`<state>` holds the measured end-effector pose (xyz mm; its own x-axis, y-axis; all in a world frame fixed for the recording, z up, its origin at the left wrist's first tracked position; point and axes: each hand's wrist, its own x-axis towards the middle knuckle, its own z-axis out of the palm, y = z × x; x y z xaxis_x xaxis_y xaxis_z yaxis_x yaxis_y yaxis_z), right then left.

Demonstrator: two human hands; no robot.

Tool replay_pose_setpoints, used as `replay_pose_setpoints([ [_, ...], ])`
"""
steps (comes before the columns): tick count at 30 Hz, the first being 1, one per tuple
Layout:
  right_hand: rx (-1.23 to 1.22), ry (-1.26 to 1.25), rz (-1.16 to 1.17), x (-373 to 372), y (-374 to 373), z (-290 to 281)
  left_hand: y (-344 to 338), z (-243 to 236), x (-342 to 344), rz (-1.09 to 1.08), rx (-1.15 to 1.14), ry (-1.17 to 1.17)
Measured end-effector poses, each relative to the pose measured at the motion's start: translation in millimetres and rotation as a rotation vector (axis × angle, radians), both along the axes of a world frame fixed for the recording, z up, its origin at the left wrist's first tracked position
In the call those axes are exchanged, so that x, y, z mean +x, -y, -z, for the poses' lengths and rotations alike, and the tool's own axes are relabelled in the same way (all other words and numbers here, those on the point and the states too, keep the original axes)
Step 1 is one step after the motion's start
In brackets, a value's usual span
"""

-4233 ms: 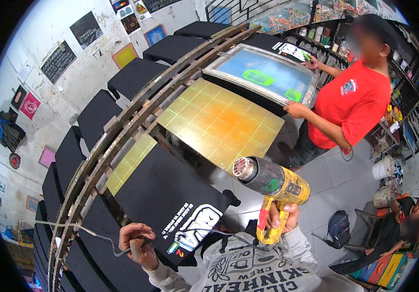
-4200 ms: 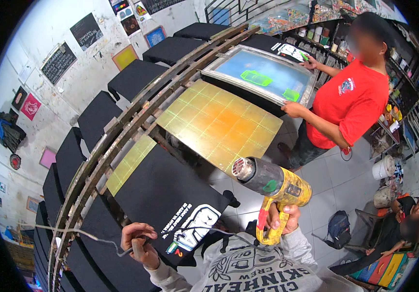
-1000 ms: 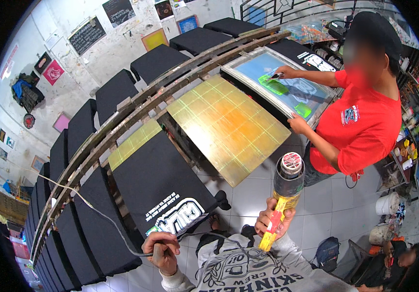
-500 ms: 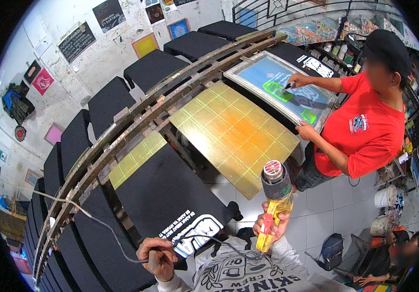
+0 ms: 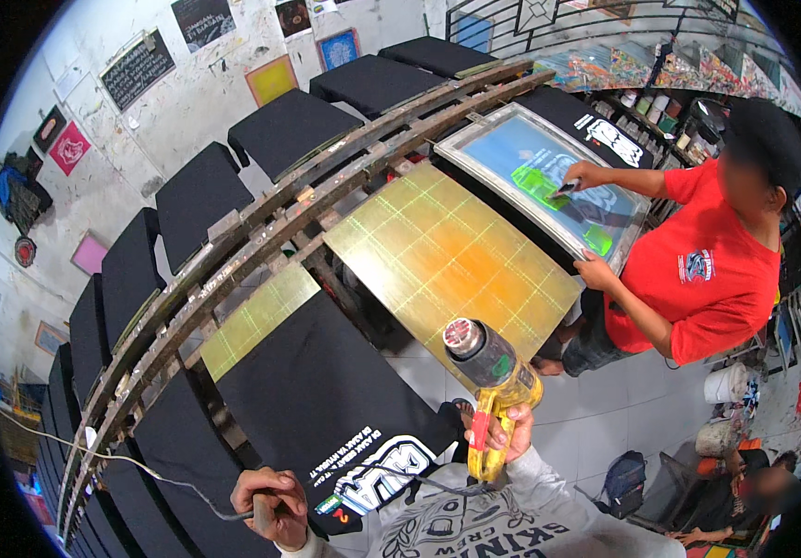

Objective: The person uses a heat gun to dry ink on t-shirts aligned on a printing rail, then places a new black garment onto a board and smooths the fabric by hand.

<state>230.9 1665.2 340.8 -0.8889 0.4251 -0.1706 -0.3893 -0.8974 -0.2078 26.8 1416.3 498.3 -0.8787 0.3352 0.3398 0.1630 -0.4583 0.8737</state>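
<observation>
The grey cord [image 5: 175, 476] runs into the left hand [image 5: 270, 507], fingers curled round it; keep it slack and off the black shirt [image 5: 318, 372]. In front of the yellow board [image 5: 456, 251] tilts the heat gun [image 5: 498, 367], wrapped in the right hand [image 5: 517, 433]; hold it steady.

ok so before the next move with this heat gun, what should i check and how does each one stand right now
1. Heat gun gripped: ok, your right hand is around its handle.
2. Grey cord in hand: ok, your left hand holds it.
3. Nozzle turned away from the co-worker: ok, it points up and left, and they stand to the right.
4. Gun switched off: cannot tell.
5. White-lettered print dry: cannot tell.
6. Co-worker's hands off the screen frame: not ok, one is at the green ink, the other at the edge.
</observation>
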Motion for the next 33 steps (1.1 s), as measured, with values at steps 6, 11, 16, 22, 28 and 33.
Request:
replay_pose_setpoints([
  [6,0.074,-0.068,-0.122,-10.0,-43.3,-18.8,-26.0,4.7,17.5,-0.026,0.038,0.037],
  [11,0.089,-0.054,-0.156,-10.8,-67.1,-19.9,-50.9,7.4,29.9,-0.026,0.047,-0.003],
  [16,0.040,-0.035,-0.174,-7.6,-81.4,-17.5,-57.8,9.7,33.2,-0.048,0.036,-0.020],
  [22,0.034,-0.048,-0.179,-8.0,-95.4,-19.7,-70.2,11.1,36.1,-0.069,0.045,-0.039],
  [28,0.013,-0.077,-0.162,-7.1,-103.3,-15.2,-79.2,9.3,37.6,-0.029,0.042,-0.024],
  [33,0.001,-0.100,-0.180,-7.1,-105.9,-11.9,-83.1,8.7,37.4,-0.027,0.034,-0.042],
])
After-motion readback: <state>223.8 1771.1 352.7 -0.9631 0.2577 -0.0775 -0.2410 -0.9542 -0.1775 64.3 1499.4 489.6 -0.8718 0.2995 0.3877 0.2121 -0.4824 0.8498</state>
